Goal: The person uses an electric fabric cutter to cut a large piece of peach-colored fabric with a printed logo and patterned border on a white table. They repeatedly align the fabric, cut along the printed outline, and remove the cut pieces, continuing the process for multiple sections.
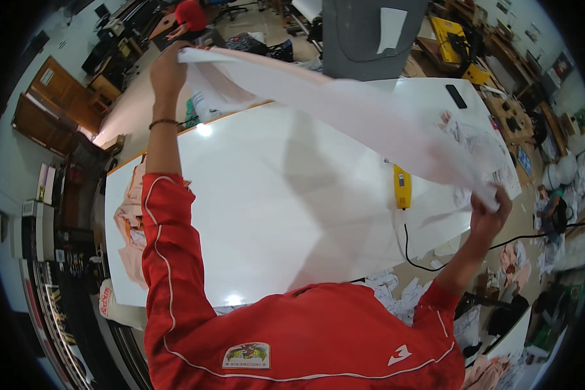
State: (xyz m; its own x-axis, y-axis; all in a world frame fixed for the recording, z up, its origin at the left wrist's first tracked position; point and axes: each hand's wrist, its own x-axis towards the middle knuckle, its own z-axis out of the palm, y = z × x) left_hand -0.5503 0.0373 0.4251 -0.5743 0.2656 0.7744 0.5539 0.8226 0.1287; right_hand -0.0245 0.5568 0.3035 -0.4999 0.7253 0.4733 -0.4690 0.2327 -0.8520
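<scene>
Above the wide, glossy white desk (253, 169), a long sheet of thin white cloth with a faint peach tint along its upper edge (364, 117) hangs in the air, strung between two bare hands. It looks light and soft, likely to billow, sag and crease rather than hold a shape; nothing about it suggests weight or brittleness. Being so limp, it probably handles best from two corners at once, with a firm pinch at each and some tension between them, since a grip at the middle would likely let the ends droop. It may slide easily over the smooth desk top.

The left hand (169, 68) is raised high at the far left of the cloth, its fingers closed around the gathered corner there. The right hand (491, 211) is lower and nearer the body, clamped on the opposite end, though blur hides exactly how the fingers sit. The hands are well apart, and the cloth runs between them on a slant, down from left to right.

Under its right part lies a yellow, long-bodied tool with a black cord (402, 186), near the lower edge of the cloth in this view. Crumpled peach fabric (133, 234) rests at the desk's left end, well apart from both hands
</scene>
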